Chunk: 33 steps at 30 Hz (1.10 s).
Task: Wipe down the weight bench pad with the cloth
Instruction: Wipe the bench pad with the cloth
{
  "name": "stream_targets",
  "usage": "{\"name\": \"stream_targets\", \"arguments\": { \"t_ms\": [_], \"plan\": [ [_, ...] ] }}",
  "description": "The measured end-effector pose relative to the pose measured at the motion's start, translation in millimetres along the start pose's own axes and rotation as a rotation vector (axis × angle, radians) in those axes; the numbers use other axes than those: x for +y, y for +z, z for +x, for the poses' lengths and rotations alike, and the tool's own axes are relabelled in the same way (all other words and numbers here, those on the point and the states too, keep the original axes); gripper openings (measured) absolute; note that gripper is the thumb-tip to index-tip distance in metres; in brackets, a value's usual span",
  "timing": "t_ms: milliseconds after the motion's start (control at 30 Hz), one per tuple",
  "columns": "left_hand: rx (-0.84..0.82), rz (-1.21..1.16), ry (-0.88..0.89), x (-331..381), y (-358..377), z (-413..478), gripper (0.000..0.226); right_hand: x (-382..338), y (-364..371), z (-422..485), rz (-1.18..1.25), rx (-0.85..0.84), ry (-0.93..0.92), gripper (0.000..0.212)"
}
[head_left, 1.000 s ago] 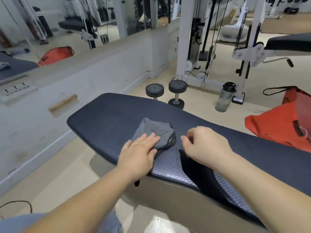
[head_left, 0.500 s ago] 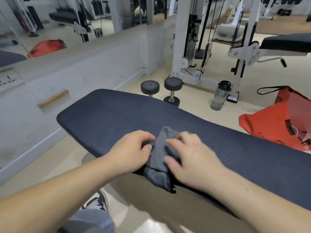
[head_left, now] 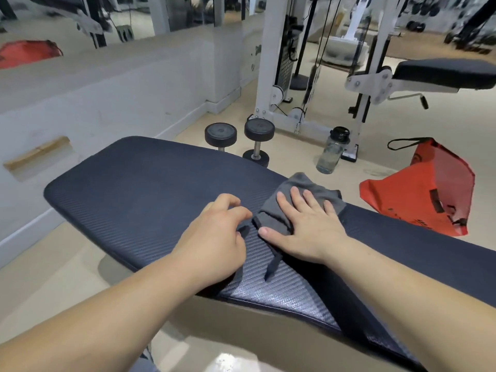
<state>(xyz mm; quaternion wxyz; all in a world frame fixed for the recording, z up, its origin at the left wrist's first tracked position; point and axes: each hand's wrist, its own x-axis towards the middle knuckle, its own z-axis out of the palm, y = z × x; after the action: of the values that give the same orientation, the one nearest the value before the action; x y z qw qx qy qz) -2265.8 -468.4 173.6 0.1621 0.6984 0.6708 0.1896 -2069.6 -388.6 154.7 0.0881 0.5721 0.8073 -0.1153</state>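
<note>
On one pad (head_left: 134,189), one cloth (head_left: 298,181)

A gym. A weight bench pad (head_left: 139,189) lies under the left hand (head_left: 214,237) and right hand (head_left: 306,226); beyond them stand dumbbells (head_left: 258,142) and a white cable machine (head_left: 271,63), a second bench (head_left: 442,72) farther right, wall mirrors (head_left: 80,12) to the left.

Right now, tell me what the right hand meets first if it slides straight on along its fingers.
Only more cloth, which the right hand presses flat, then the far edge of the pad. Beyond, the way looks free; the bottle seems lower, on the floor.
</note>
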Motion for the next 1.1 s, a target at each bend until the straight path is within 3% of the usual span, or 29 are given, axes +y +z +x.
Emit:
{"name": "stream_targets", "arguments": {
  "t_ms": [167,233,467,733,833,1000,1100],
  "plan": [
    [0.025,-0.010,0.004,3.3,1.9,8.8,0.046,-11.3,10.2,-28.0,-0.009,0.048,-0.253,0.079],
    [0.023,-0.026,0.004,8.5,4.0,12.1,0.047,1.8,10.3,-29.8,0.016,0.077,-0.276,0.073],
    [-0.045,-0.095,0.036,41.3,20.0,24.6,0.049,64.9,-2.1,-34.9,0.055,0.152,0.085,0.055],
    [-0.150,-0.089,0.085,70.0,38.0,30.4,0.047,64.3,34.2,-132.4,0.031,0.104,-0.415,0.062],
    [-0.192,-0.098,0.114,83.8,46.4,22.5,0.055,98.6,35.3,-138.9,0.097,0.161,-0.271,0.061],
    [-0.207,-0.061,0.121,98.5,52.0,6.0,0.061,157.1,30.5,-135.2,0.174,0.209,0.188,0.060],
    [-0.217,-0.026,0.097,101.5,50.9,-8.8,0.061,147.1,27.5,-133.8,0.087,0.156,0.168,0.061]
  ]
}}
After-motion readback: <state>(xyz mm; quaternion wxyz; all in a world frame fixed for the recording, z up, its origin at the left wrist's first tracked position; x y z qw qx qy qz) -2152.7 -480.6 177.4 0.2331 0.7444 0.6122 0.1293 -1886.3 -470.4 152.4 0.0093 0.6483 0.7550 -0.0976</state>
